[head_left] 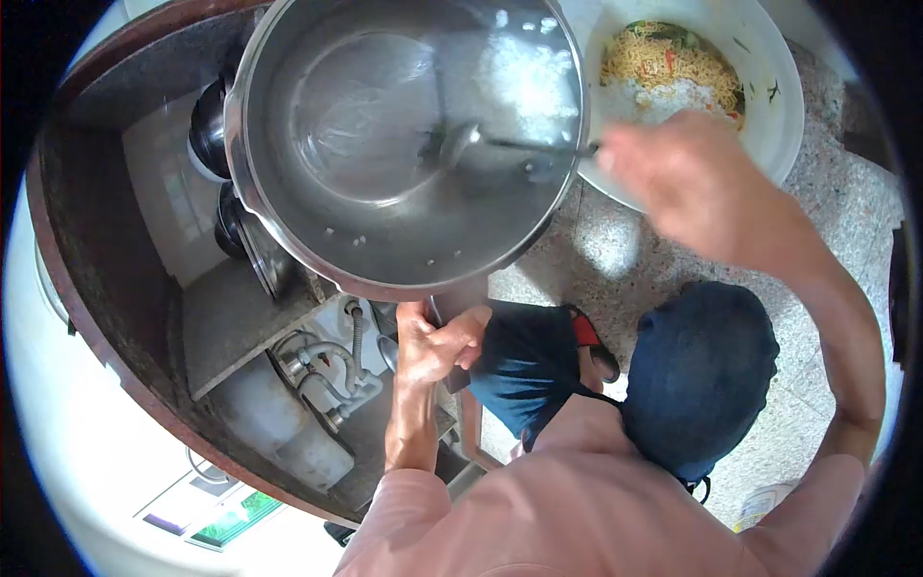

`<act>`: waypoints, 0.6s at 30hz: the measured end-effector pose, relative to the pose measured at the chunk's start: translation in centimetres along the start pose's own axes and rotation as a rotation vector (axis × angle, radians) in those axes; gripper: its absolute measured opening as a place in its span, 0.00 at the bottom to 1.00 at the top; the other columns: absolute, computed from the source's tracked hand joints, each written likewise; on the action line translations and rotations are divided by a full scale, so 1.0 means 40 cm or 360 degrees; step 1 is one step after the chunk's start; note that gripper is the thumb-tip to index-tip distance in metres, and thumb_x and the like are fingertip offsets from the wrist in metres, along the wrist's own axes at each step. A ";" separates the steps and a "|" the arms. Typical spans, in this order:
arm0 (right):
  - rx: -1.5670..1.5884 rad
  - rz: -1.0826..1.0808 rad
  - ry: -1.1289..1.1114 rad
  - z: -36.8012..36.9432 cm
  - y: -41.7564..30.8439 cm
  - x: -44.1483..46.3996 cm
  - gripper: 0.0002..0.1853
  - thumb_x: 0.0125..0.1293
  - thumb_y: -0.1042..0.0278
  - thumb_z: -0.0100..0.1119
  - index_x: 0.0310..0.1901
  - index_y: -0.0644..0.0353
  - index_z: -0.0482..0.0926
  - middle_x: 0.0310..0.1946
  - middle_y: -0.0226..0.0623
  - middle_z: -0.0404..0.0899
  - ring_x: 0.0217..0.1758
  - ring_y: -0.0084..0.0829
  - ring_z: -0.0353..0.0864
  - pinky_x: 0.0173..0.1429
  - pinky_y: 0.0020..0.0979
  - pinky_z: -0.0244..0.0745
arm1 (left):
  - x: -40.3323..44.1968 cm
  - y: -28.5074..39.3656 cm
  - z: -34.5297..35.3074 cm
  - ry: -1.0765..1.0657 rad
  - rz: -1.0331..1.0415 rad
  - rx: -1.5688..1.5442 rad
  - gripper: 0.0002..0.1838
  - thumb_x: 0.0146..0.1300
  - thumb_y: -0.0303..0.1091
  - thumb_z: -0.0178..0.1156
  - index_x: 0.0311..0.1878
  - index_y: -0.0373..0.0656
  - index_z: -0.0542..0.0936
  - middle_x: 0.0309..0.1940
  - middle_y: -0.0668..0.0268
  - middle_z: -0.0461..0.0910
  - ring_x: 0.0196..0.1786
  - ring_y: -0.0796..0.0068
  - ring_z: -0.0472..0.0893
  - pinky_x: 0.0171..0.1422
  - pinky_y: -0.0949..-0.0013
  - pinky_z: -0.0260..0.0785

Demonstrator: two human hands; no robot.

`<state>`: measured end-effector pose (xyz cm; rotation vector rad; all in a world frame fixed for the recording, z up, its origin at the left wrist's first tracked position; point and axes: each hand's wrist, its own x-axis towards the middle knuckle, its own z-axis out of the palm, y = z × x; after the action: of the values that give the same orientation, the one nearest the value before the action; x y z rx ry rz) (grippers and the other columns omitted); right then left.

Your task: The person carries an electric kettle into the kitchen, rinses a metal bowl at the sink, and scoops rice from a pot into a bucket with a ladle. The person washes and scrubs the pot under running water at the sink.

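My left hand [437, 346] grips the handle [458, 380] of the pot [375, 236], while my right hand [673, 183] is closed around a thin utensil [529, 147] reaching inside; its blurred end looks like a spoon or ladle. Working it there calls for a steady pot. The bucket [784, 106] beside it holds noodles [639, 60].

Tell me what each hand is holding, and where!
The left hand holds the big metal pot by its handle. The right hand holds a thin, blurred tool near its end.
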<state>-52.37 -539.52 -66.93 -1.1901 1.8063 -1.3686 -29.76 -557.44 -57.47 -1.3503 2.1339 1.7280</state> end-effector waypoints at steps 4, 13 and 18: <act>0.0457 -0.0109 0.0323 0.012 -0.012 0.021 0.17 0.77 0.58 0.50 0.33 0.62 0.72 0.22 0.43 0.65 0.25 0.35 0.70 0.30 0.39 0.65 | 0.008 -0.001 -0.008 0.0063 -0.0076 0.0107 0.07 0.55 0.21 0.62 0.31 0.31 0.73 0.12 0.64 0.69 0.09 0.77 0.65 0.11 0.73 0.54; 0.0082 -0.0188 0.0264 -0.020 0.015 -0.035 0.06 0.70 0.68 0.60 0.39 0.60 0.75 0.18 0.41 0.68 0.20 0.40 0.74 0.27 0.42 0.67 | 0.022 -0.023 -0.031 0.0012 -0.0077 0.0065 0.04 0.51 0.18 0.58 0.28 0.31 0.72 0.12 0.63 0.69 0.09 0.76 0.65 0.11 0.74 0.53; -0.0159 -0.0485 0.0258 0.011 0.005 -0.025 0.06 0.70 0.65 0.60 0.37 0.57 0.76 0.20 0.41 0.75 0.22 0.43 0.78 0.27 0.43 0.71 | 0.016 -0.011 -0.020 0.0098 -0.0114 0.0109 0.05 0.52 0.18 0.60 0.29 0.31 0.73 0.12 0.63 0.69 0.09 0.76 0.65 0.11 0.74 0.53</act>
<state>-51.65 -538.81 -67.33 -1.4941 1.8795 -1.5996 -29.50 -558.45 -57.87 -1.4612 2.1267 1.5929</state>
